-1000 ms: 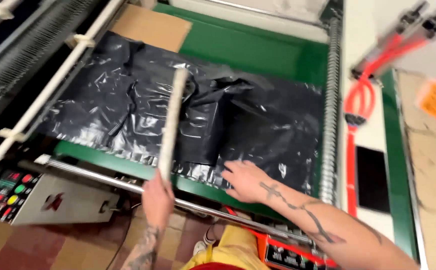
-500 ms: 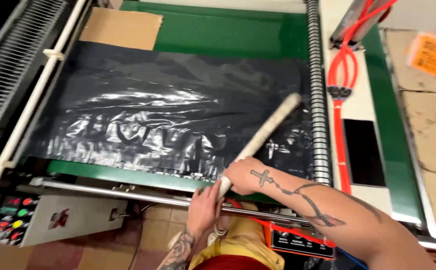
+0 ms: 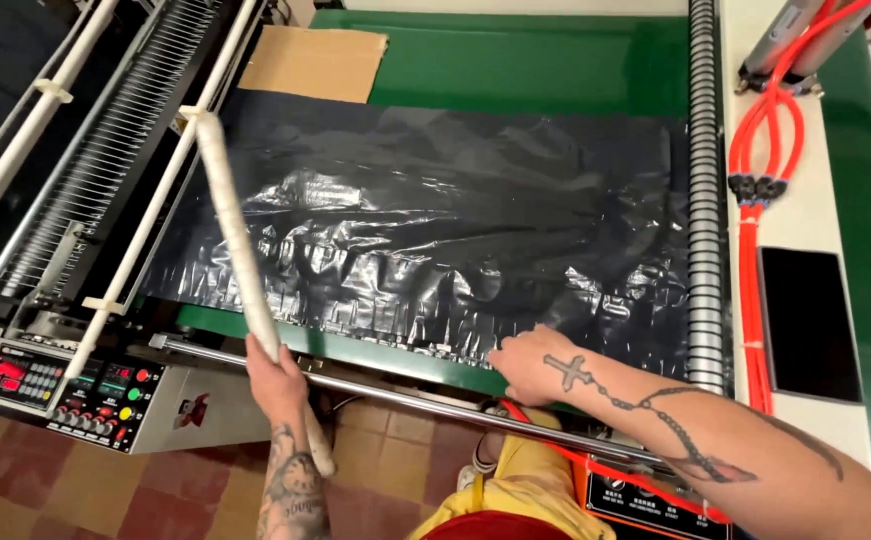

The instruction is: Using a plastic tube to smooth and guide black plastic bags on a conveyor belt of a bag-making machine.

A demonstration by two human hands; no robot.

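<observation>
We see the green conveyor belt [image 3: 556, 60] bearing a flat stack of black plastic bags [image 3: 436, 240]. Across the stack's left end slants a long white stick [image 3: 236, 235], our left hand [image 3: 278, 375] clamped on it. Our right hand [image 3: 534, 365], fingers spread, presses the stack's near edge.

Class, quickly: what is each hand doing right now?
Left hand: closed around a white stick, held over the black plastic sheet.
Right hand: open, fingers pressing the sheet's near edge.
</observation>
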